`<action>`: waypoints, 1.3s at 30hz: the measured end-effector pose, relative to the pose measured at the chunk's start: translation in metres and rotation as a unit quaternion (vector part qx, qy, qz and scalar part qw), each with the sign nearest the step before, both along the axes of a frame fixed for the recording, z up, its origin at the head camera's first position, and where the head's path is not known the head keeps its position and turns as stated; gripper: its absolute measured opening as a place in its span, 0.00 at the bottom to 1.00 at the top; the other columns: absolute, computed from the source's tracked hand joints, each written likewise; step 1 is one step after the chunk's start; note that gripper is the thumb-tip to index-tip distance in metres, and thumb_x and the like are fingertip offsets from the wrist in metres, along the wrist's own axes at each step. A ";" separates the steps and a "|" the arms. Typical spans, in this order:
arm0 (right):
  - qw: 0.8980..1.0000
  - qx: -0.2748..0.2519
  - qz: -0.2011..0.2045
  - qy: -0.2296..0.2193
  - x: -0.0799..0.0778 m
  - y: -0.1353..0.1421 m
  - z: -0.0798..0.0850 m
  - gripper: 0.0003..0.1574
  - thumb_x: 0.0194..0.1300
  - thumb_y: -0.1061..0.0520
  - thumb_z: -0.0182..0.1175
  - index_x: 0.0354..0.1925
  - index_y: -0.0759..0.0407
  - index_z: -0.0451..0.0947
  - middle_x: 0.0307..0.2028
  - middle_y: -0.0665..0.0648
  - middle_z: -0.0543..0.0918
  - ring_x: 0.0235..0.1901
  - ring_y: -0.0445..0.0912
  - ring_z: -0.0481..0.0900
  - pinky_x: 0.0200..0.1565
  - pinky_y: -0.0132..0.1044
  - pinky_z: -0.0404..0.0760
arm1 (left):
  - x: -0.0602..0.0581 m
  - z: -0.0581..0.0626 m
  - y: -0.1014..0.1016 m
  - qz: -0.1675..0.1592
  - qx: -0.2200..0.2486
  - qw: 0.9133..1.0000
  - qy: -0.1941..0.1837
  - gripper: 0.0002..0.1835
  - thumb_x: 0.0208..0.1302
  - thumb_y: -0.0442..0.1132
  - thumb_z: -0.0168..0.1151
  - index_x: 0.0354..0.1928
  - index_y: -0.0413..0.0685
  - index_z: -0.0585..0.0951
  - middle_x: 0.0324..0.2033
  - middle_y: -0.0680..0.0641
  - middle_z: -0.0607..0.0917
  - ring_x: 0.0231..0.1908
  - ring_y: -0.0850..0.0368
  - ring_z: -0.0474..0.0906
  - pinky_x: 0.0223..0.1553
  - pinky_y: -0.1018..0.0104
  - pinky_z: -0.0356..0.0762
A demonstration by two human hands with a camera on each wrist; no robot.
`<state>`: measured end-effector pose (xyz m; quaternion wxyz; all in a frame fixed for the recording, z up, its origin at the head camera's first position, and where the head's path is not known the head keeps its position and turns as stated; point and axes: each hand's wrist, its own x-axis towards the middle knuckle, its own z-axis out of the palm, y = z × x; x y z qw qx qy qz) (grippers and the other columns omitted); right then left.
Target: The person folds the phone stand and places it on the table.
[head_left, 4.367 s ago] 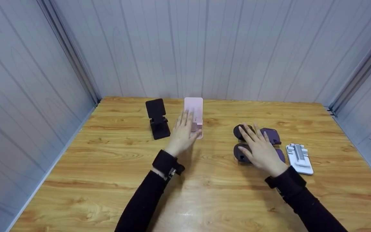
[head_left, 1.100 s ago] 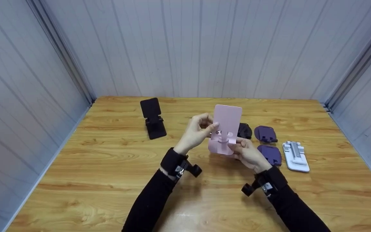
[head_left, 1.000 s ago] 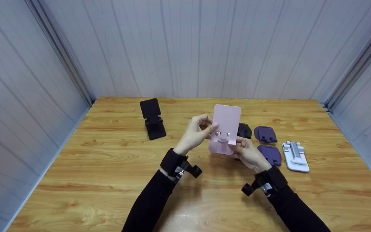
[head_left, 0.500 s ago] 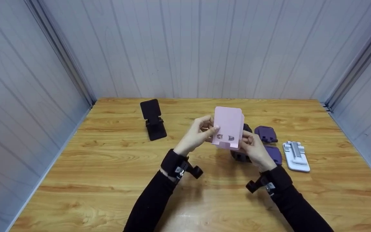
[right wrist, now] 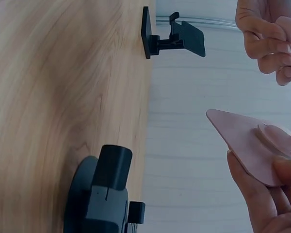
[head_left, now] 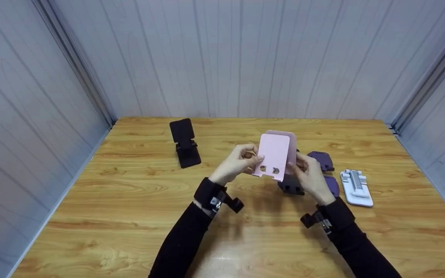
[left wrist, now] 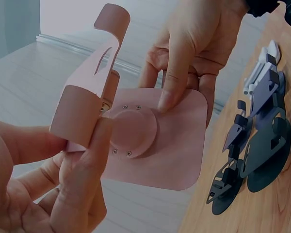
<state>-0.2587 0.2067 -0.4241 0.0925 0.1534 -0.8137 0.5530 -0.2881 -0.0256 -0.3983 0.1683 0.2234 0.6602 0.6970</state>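
Observation:
A pink phone stand (head_left: pixel 274 152) is held up off the table between both hands. My left hand (head_left: pixel 234 164) pinches the left edge of its slotted holder plate. In the left wrist view, the thumb and fingers of the left hand (left wrist: pixel 63 184) grip that plate near its curved lip. My right hand (head_left: pixel 312 177) grips the base plate (left wrist: pixel 179 145), thumb on the face bearing a round disc and small screws. The base now stands behind the holder plate, with a gap between them. In the right wrist view the holder plate is mostly cut off.
An unfolded black phone stand (head_left: pixel 185 143) stands back left. Beneath and beside the right hand lie a dark folded stand (head_left: pixel 291 186), purple folded stands (head_left: pixel 321 159) and a white folded stand (head_left: pixel 357 188). Pale panels (head_left: pixel 222 58) wall in the wooden table.
The pink stand, first on the table under the left hand, was lifted and moved right. The right hand has since swung its base up behind the holder plate, folding the two closer.

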 end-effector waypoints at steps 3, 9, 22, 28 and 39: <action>0.998 0.030 -0.019 0.043 0.002 0.001 0.001 0.23 0.69 0.71 0.55 0.62 0.73 0.73 0.52 0.72 0.83 0.49 0.54 0.85 0.43 0.20 0.80 | -0.002 -0.002 0.000 -0.015 -0.004 1.000 -0.017 0.11 0.70 0.29 0.56 0.28 0.46 0.71 0.21 0.52 0.82 0.22 0.62 0.81 0.25 0.69 0.84; 0.998 0.034 -0.015 0.058 0.003 0.001 0.001 0.23 0.69 0.71 0.55 0.61 0.72 0.74 0.51 0.71 0.84 0.47 0.52 0.86 0.42 0.20 0.80 | -0.001 0.000 0.000 -0.017 -0.008 0.999 -0.029 0.12 0.70 0.29 0.55 0.27 0.47 0.70 0.22 0.51 0.82 0.22 0.62 0.80 0.25 0.70 0.84; 0.983 -0.090 0.095 -0.129 0.001 0.005 0.004 0.26 0.75 0.68 0.46 0.68 0.75 0.62 0.54 0.67 0.83 0.46 0.38 0.85 0.46 0.31 0.85 | 0.006 0.005 0.003 0.092 -0.148 0.980 0.092 0.29 0.66 0.50 0.63 0.64 0.45 0.70 0.57 0.40 0.77 0.57 0.47 0.75 0.60 0.55 0.75; 0.973 -0.101 0.117 -0.170 0.001 0.008 0.004 0.30 0.77 0.62 0.48 0.72 0.70 0.57 0.61 0.72 0.76 0.54 0.44 0.82 0.52 0.35 0.84 | 0.004 -0.001 0.010 -0.003 -0.069 0.996 -0.059 0.27 0.74 0.50 0.50 0.67 0.40 0.66 0.52 0.41 0.79 0.50 0.50 0.80 0.60 0.50 0.78; 0.942 -0.128 0.180 -0.254 0.006 0.010 0.016 0.51 0.77 0.32 0.32 0.76 0.69 0.41 0.68 0.77 0.65 0.56 0.46 0.80 0.59 0.41 0.80 | -0.001 -0.009 0.012 0.035 -0.056 0.995 -0.072 0.22 0.73 0.51 0.53 0.54 0.38 0.73 0.40 0.46 0.80 0.30 0.57 0.80 0.38 0.60 0.88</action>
